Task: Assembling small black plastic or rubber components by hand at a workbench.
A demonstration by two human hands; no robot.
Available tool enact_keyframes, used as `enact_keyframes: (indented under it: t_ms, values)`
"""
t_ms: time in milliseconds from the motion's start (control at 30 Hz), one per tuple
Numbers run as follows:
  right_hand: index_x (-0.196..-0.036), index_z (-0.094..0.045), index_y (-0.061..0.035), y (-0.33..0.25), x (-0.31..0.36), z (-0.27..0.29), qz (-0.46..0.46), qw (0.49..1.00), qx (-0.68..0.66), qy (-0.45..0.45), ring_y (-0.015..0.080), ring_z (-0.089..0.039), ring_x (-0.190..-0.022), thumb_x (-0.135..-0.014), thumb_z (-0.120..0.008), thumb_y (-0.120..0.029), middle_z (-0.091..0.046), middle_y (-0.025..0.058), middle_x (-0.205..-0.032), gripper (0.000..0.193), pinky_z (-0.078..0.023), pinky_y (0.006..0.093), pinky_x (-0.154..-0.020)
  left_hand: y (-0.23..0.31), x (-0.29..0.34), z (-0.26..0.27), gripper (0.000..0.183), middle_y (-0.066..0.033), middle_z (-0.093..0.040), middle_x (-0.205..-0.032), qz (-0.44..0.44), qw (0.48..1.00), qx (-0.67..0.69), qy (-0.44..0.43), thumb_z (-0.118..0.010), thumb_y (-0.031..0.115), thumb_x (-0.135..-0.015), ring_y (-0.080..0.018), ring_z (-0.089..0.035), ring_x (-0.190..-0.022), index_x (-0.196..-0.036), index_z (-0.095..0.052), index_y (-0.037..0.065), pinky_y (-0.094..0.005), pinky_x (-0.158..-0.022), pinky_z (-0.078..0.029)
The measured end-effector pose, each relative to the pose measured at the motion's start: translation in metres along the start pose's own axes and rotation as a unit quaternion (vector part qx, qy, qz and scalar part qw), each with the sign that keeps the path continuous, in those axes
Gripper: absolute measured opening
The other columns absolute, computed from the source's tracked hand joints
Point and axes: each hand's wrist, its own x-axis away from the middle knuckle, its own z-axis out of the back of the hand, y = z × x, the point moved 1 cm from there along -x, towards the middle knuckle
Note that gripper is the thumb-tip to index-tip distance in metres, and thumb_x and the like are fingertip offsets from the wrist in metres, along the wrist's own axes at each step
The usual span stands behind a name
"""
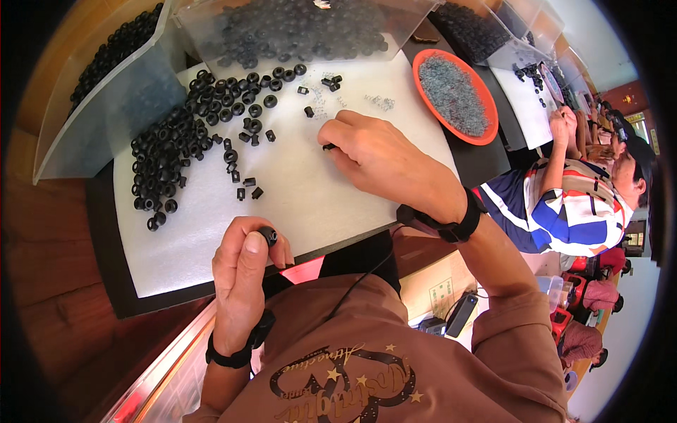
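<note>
My left hand (240, 264), near the front edge of the table, pinches a black ball-shaped cord lock shell (268, 236) between thumb and fingers, its hole facing up. Farther forward, over the white sheet, my right hand (370, 151) has its fingertips closed on a small black plastic piece (328, 146), mostly hidden by the fingers. A heap of black ball shells (166, 151) covers the left side of the sheet. Small black plungers (250, 182) lie scattered at its right edge, and loose metal springs (381, 103) lie beyond my right hand.
An orange plate (493, 116) holds many metal springs (451, 95) on the right. Clear plastic bins (106, 120) of black parts stand at the left and back. The white sheet (296, 204) covers a dark table. At far right another person (571, 190) works at a table.
</note>
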Motion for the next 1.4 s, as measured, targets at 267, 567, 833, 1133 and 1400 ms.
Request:
enact_keyframes:
  t_ms: [267, 567, 833, 1133, 1400]
  values:
    - [-0.091, -0.059, -0.001, -0.009, 0.01, 0.008, 0.011, 0.981, -0.18, 0.071, 0.028, -0.058, -0.068, -0.078, -0.062, 0.001, -0.058, 0.0134, -0.08, 0.014, -0.046, 0.0341, -0.06, 0.01, -0.024, -0.016, 0.031, -0.0042, -0.05, -0.069, 0.076, 0.991, 0.114, -0.01, -0.041, 0.03, -0.1, -0.0139, -0.05, -0.066, -0.095, -0.05, 0.001, -0.0274, -0.063, -0.042]
    - [-0.092, -0.063, -0.004, -0.032, 0.022, 0.011, 0.074, 0.98, -0.15, 0.11, 0.0211, -0.06, -0.064, -0.077, -0.072, -0.005, -0.062, 0.0082, -0.079, 0.018, -0.047, 0.0281, -0.054, -0.005, -0.036, -0.013, 0.029, -0.0037, -0.047, -0.064, 0.096, 0.977, 0.181, -0.054, -0.041, 0.028, -0.1, -0.0141, -0.049, -0.06, -0.093, -0.051, 0.002, -0.0263, -0.058, -0.04]
    - [-0.092, -0.057, -0.0014, -0.043, 0.021, 0.016, 0.115, 0.981, -0.126, 0.09, 0.0279, -0.059, -0.057, -0.077, -0.069, -0.008, -0.056, 0.0103, -0.077, 0.02, -0.047, 0.0332, -0.047, -0.01, -0.038, -0.009, 0.031, -0.0038, -0.046, -0.064, 0.075, 0.977, 0.185, -0.073, -0.041, 0.028, -0.1, -0.0132, -0.047, -0.06, -0.093, -0.051, 0.0, -0.0271, -0.058, -0.041]
    - [-0.097, -0.058, 0.0008, -0.044, 0.021, 0.02, 0.156, 0.985, -0.061, 0.048, 0.0246, -0.06, -0.054, -0.072, -0.075, -0.006, -0.06, 0.0113, -0.076, 0.032, -0.047, 0.0303, -0.044, -0.01, -0.036, -0.011, 0.034, -0.0039, -0.047, -0.065, 0.068, 0.983, 0.155, -0.076, -0.039, 0.03, -0.101, -0.0116, -0.046, -0.06, -0.092, -0.051, -0.001, -0.026, -0.059, -0.041]
    - [-0.091, -0.056, 0.0003, -0.049, 0.018, 0.024, 0.161, 0.985, -0.051, 0.031, 0.024, -0.057, -0.055, -0.071, -0.069, -0.004, -0.053, 0.009, -0.075, 0.024, -0.046, 0.0317, -0.043, -0.01, -0.035, -0.01, 0.036, -0.0023, -0.047, -0.064, 0.067, 0.988, 0.112, -0.087, -0.039, 0.031, -0.101, -0.0088, -0.044, -0.061, -0.087, -0.051, 0.0, -0.0239, -0.058, -0.038]
